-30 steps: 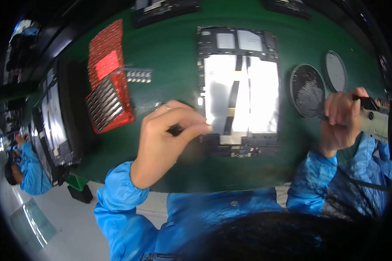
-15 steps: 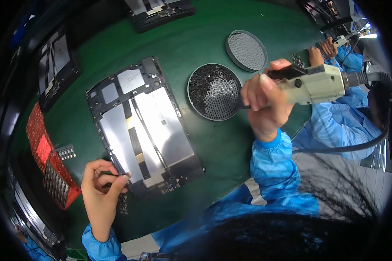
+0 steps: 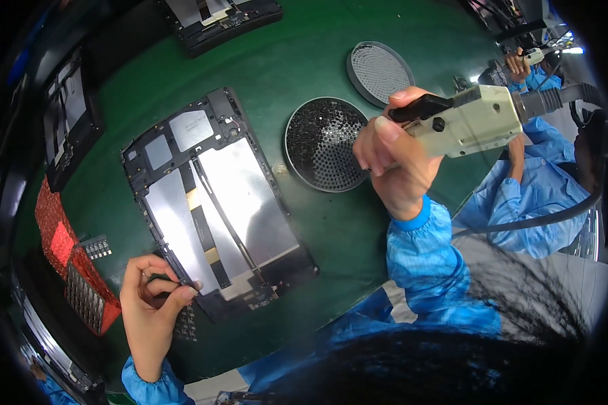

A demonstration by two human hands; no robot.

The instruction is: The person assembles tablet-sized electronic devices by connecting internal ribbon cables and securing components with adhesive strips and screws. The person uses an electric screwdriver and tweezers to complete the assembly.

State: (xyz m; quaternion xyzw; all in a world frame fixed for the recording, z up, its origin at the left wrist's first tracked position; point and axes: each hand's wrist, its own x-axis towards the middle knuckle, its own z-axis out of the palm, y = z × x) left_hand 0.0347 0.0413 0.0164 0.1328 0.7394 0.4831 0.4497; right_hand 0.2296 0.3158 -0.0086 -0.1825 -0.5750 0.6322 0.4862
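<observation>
An opened tablet (image 3: 240,179) lies on the green table, its silver battery panels and dark frame facing up. Thumb and fingers of my left hand (image 3: 148,310) pinch its lower left edge; whether a small part is also between them is hidden. My right hand (image 3: 402,165) is wrapped round a pale electric screwdriver (image 3: 479,123) with a black lever, pointing left. The fingers are beside a round perforated dish (image 3: 331,165) partly filled with tiny black screws. I cannot make out the screwdriver's bit.
A second round perforated dish (image 3: 378,71) stands behind the first. More opened tablets (image 3: 230,20) lie at the far side and left. Red bubble wrap (image 3: 51,216) and small metal parts (image 3: 94,246) are at left. A co-worker's blue sleeve (image 3: 540,182) is at right, near the screwdriver's cable (image 3: 547,219).
My right hand and the screwdriver have shifted slightly left and the screwdriver has tilted a little. My left hand keeps its pinch on the tablet's edge. The whole view has drifted slightly.
</observation>
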